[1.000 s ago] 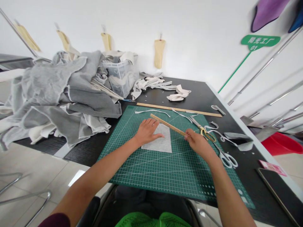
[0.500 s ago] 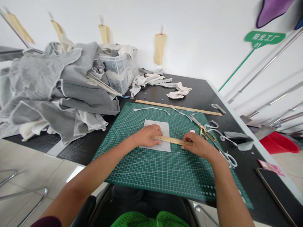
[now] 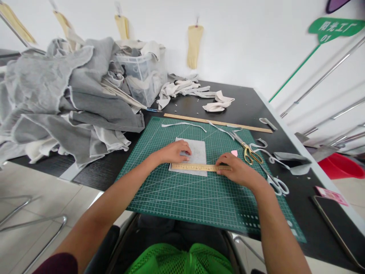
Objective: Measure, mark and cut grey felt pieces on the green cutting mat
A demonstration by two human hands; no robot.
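Note:
A short wooden ruler lies across the lower part of a light grey cloth rectangle on the green cutting mat. My right hand grips the ruler's right end, thumb and fingers closed round it, to the right of the cloth. Over the cloth's left side rests my left hand, fingers curved and apart from the thumb, just above the ruler and not gripping it. Beside my right hand lies a small pink piece, possibly chalk.
Gold-handled scissors and white-handled scissors lie at right among cloth strips. A long wooden ruler crosses the mat's far edge. Grey cloth is heaped at left by a clear bin. A phone sits at the right edge.
The ruler has turned to lie nearly level and shifted left and down over the cloth. My left hand has let go of its end and moved slightly left. The view has shifted a little.

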